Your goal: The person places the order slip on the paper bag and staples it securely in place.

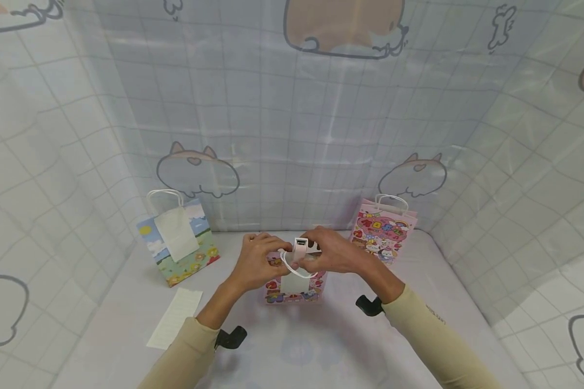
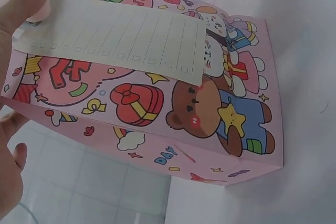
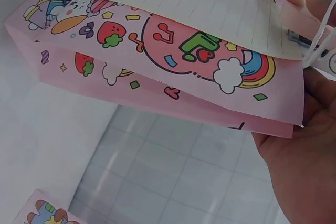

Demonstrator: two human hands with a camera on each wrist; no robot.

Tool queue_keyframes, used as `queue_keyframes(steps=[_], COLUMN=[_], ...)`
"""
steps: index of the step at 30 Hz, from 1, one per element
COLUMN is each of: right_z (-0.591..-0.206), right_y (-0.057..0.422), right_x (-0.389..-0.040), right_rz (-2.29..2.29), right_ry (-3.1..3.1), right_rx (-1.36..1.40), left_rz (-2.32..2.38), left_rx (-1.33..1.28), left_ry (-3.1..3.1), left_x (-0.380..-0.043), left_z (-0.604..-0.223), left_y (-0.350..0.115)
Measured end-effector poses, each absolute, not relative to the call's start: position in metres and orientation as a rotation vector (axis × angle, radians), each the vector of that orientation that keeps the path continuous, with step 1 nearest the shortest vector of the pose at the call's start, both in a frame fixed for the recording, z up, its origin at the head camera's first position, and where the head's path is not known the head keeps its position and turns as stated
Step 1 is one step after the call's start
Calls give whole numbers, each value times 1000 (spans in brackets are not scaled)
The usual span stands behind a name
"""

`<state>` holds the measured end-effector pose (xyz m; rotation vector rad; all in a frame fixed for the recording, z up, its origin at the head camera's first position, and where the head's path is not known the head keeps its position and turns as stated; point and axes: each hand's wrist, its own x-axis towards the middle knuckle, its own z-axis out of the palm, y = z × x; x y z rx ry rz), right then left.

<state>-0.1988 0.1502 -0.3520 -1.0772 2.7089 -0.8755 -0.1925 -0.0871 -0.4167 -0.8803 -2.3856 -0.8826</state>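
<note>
A pink stapler point(image 1: 300, 249) stands over the top edge of a pink cartoon gift bag point(image 1: 316, 289), where a lined paper slip point(image 1: 294, 283) lies against the front. From the right, my right hand point(image 1: 338, 251) holds the stapler, with fingers also behind the bag's edge. My left hand point(image 1: 260, 263) grips the bag's top edge, its thumb point(image 2: 18, 17) in front beside the stapler point(image 2: 41, 4) and other fingers behind. White cord handles point(image 1: 287, 265) loop in front of the stapler. Fingers overlap there, partly hiding the contact. The slip point(image 2: 121, 35) shows rows with small checkboxes.
At the left leans a blue and green gift bag point(image 1: 206, 240) with a paper slip point(image 1: 177, 235) on its front. Another pink gift bag point(image 1: 382, 229) stands at the back right. A loose stack of paper slips point(image 1: 175, 319) lies front left on the pale table point(image 1: 292, 351).
</note>
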Motion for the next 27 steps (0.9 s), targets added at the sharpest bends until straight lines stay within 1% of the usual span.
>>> queue_keyframes(steps=[10,16,27], right_z=[-352,-352,-357], right_y=[149,149,151], right_x=[-198,-196,-197], right_rz=[-779,-723,-763], right_ry=[2763,2815,2827], right_rx=[-1005,-1056,-1169], left_rz=[-854,-873,-921], left_rx=[-856,-867,-918], left_ry=[-2383,-2410,-2407], left_x=[-193,-193,-192], left_z=[-417,-414,-412], left_y=[-88,-87,-87])
